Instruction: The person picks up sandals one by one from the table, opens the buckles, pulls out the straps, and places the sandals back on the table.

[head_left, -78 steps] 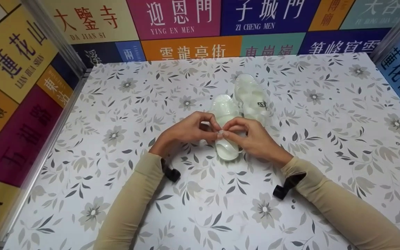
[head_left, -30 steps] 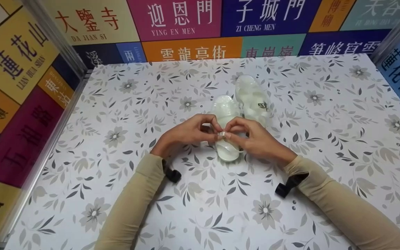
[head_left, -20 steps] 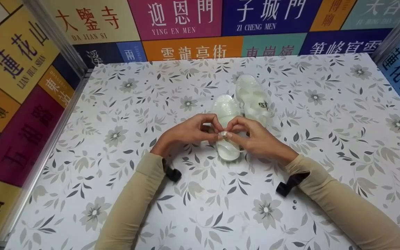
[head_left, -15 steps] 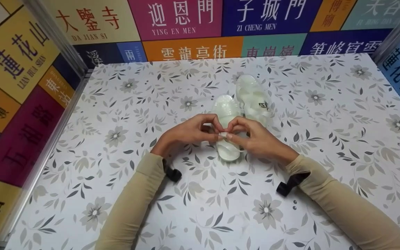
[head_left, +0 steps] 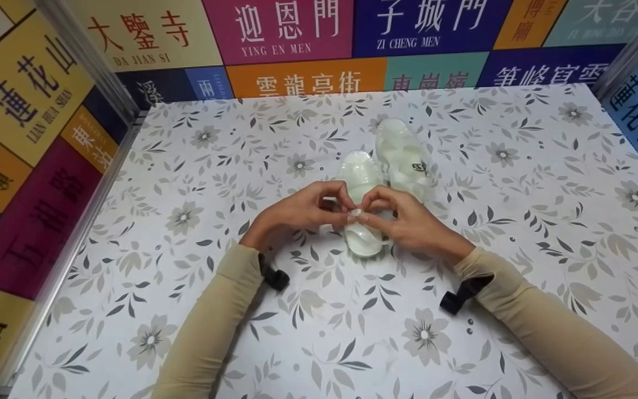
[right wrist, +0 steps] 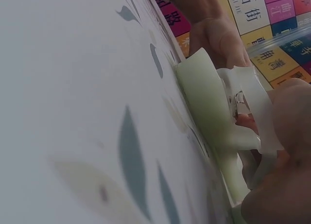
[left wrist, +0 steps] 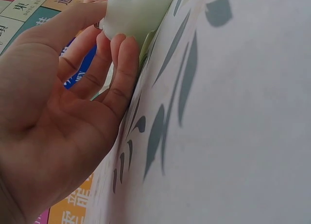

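Two pale green, see-through sandals lie side by side on the table. Over the nearer sandal [head_left: 364, 244] both hands meet, fingertips almost touching. My left hand [head_left: 305, 208] and my right hand [head_left: 407, 219] each pinch the sandal's strap [head_left: 355, 212] between thumb and index finger. A small metal buckle [right wrist: 238, 102] shows on the strap in the right wrist view, close to the fingers. In the left wrist view, other fingers [left wrist: 125, 63] of the left hand lie against the sandal's heel [left wrist: 129, 20]. The strap's end and how it sits in the buckle are hidden by fingertips.
The other sandal [head_left: 399, 144] lies just behind and to the right, with a dark mark on its strap. A floral-patterned sheet covers the table [head_left: 274, 343]. Colourful panels [head_left: 291, 27] with lettering stand along the back and sides.
Both hands have shifted very slightly right since the earliest frame, staying over the same sandal. Their fingertips make small movements at the strap; both sandals lie nearly where they were.
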`<state>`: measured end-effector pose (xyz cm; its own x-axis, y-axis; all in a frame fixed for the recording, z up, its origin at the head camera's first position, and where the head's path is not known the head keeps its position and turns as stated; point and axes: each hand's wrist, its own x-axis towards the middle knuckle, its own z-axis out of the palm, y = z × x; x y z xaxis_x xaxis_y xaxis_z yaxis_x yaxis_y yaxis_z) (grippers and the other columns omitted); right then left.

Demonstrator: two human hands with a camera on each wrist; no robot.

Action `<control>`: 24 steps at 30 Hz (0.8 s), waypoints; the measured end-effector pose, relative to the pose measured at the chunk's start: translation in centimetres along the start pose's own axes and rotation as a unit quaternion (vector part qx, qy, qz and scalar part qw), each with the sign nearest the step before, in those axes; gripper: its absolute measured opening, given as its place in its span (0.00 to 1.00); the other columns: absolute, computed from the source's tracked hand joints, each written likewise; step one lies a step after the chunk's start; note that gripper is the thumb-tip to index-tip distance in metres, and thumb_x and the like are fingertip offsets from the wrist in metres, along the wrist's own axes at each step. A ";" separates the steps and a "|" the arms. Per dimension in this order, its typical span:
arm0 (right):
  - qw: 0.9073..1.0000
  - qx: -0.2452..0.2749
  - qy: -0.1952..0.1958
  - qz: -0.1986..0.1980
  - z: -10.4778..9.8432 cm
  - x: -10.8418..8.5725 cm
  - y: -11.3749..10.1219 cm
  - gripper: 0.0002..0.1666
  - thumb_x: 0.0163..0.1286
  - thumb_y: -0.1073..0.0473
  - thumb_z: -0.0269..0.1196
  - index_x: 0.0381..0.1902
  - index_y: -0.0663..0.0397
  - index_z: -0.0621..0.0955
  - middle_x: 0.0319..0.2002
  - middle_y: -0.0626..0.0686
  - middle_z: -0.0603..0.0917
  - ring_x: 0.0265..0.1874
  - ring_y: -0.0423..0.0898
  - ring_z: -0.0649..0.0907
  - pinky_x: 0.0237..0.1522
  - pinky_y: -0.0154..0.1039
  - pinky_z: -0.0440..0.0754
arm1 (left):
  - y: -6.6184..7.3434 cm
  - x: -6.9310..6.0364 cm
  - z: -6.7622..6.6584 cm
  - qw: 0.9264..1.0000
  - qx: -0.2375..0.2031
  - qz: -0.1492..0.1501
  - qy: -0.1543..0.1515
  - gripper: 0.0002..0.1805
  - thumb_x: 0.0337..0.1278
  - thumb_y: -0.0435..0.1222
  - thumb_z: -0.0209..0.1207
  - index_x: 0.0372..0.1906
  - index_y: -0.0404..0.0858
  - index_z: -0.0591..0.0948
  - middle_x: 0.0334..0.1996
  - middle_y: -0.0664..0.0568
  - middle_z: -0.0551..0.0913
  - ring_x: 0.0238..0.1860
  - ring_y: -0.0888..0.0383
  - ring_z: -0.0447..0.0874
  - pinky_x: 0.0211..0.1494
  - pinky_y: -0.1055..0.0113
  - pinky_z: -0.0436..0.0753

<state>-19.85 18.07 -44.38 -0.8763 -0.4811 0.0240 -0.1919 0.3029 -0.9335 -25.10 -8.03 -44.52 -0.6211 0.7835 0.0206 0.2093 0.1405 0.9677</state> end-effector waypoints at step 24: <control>0.999 0.027 0.005 -0.031 0.0 0.1 0.4 0.13 0.78 0.57 0.70 0.54 0.54 0.81 0.54 0.51 0.93 0.60 0.47 0.90 0.61 0.36 0.85 | 0.1 -0.2 -0.1 1.000 -0.018 -0.022 0.001 0.09 0.72 0.35 0.69 0.49 0.39 0.82 0.48 0.51 0.84 0.41 0.57 0.85 0.44 0.65 0.82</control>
<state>-20.01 18.17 -44.69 -0.8681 -0.4890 0.0853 -0.2217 0.2281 -0.9481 -25.01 -8.25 -44.45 -0.6311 0.7754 -0.0214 0.1543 0.1525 0.9762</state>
